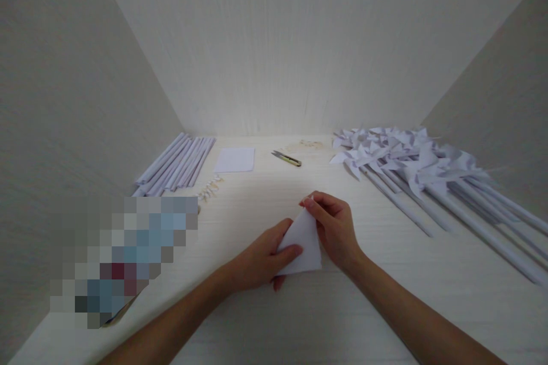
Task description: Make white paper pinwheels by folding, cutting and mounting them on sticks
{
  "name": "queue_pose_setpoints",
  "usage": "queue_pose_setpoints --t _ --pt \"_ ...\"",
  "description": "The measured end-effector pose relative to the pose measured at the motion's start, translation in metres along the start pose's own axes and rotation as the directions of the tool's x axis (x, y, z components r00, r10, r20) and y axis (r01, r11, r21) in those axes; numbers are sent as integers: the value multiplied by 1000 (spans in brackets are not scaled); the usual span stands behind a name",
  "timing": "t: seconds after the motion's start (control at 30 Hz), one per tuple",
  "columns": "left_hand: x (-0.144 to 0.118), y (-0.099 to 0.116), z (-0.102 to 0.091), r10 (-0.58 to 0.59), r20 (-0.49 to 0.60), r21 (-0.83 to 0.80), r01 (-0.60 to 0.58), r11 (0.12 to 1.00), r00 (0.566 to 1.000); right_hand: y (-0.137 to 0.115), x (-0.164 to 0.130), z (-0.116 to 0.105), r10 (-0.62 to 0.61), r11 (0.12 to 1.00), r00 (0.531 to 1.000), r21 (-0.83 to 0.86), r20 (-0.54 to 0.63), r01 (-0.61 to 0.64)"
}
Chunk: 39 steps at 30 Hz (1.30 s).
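A white sheet of paper folded into a triangle (305,242) lies near the middle of the pale table (385,296). My left hand (264,259) presses its lower left edge with thumb and fingers. My right hand (334,228) pinches the triangle's top corner and rests along its right side. Both hands hold the same paper.
Rolled white paper sticks (175,164) lie at the back left, a stack of white square sheets (234,159) beside them. Small snips (286,157) lie at the back centre. A pile of finished white paper pinwheels on sticks (419,171) fills the right. Small pale bits (209,188) lie near the sticks.
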<state>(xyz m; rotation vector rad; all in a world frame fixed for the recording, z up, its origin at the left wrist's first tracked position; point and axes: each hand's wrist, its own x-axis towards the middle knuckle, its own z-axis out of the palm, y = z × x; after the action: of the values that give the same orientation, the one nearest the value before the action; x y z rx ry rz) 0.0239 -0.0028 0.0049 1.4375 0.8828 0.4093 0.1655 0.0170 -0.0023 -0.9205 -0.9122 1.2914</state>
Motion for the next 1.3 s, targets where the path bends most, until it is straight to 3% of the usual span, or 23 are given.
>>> queue_pose_setpoints --t 1.13,1.3 --pt "-1 0 -1 -1 19 79 0 997 1000 0 1 -5 -111 992 992 -48 65 114" --pt "-1 0 -1 -9 29 79 7 997 1000 -3 -1 -4 -95 995 995 -32 10 95"
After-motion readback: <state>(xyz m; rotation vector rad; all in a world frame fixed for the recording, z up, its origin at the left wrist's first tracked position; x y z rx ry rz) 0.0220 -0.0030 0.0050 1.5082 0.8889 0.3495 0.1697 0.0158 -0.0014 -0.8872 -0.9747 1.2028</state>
